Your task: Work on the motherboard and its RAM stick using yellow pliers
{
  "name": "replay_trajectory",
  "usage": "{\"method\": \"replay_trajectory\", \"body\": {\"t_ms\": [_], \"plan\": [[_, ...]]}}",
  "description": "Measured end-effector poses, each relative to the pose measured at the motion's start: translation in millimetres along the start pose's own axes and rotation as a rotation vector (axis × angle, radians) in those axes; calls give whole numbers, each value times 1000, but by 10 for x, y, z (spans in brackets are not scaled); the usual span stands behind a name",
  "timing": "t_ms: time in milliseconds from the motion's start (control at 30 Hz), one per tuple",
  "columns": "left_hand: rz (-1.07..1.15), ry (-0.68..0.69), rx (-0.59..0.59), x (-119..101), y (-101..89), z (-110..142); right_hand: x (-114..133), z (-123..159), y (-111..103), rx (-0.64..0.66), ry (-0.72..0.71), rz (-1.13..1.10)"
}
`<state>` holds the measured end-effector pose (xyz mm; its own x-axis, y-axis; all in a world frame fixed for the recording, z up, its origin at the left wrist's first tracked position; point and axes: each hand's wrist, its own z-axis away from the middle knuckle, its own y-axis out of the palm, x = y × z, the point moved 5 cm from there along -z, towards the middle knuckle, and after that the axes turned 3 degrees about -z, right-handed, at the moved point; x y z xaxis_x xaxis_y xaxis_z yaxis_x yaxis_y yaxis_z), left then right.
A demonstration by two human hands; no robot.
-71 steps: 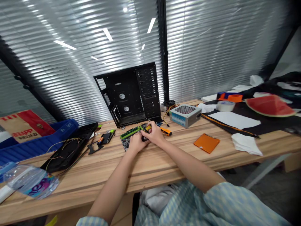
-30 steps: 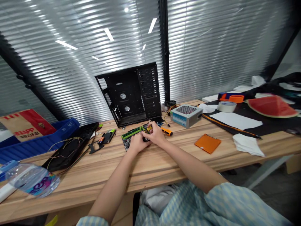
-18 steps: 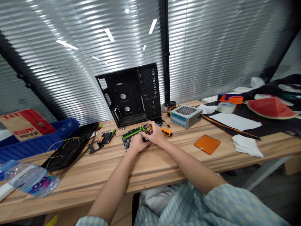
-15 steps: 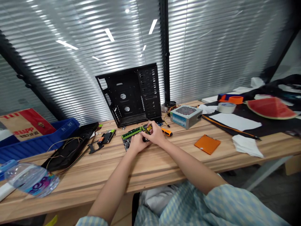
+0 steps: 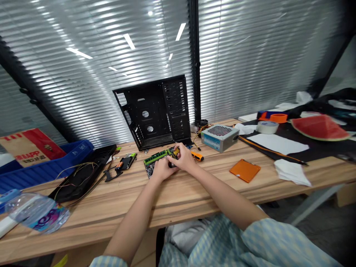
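A green and black motherboard [image 5: 149, 168] lies flat on the wooden table, with a green memory slot strip along its far side. My left hand [image 5: 163, 169] is closed over the board's near side, its fingers curled and their tips partly hidden. Beside it, my right hand [image 5: 183, 157] grips the right end of the board with bent fingers, close to a small yellow part. The two thumbs come close together over the board. Just behind stands an open black computer case [image 5: 152, 111], upright. An orange-handled tool [image 5: 198, 156] lies to the right of my right hand.
A power supply [image 5: 220, 137] sits at the back right, an orange plate [image 5: 245, 170] nearer. Leftward are a black bracket with a cooler-like part [image 5: 125, 163], a black panel with wires [image 5: 80, 178], a blue bin [image 5: 80, 150] and a water bottle [image 5: 39, 213]. White tape [image 5: 267, 127] lies far right.
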<state>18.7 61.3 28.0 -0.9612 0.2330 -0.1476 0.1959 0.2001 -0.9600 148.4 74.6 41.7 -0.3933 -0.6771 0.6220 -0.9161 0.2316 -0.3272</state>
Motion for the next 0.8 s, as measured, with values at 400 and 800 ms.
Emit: {"method": "replay_trajectory", "body": {"t_ms": [400, 800], "plan": [[37, 48, -7, -16, 0, 0, 23, -38, -105, -30, 9, -19], [44, 64, -27, 20, 26, -28, -47, -108, -250, -143, 3, -120]]}}
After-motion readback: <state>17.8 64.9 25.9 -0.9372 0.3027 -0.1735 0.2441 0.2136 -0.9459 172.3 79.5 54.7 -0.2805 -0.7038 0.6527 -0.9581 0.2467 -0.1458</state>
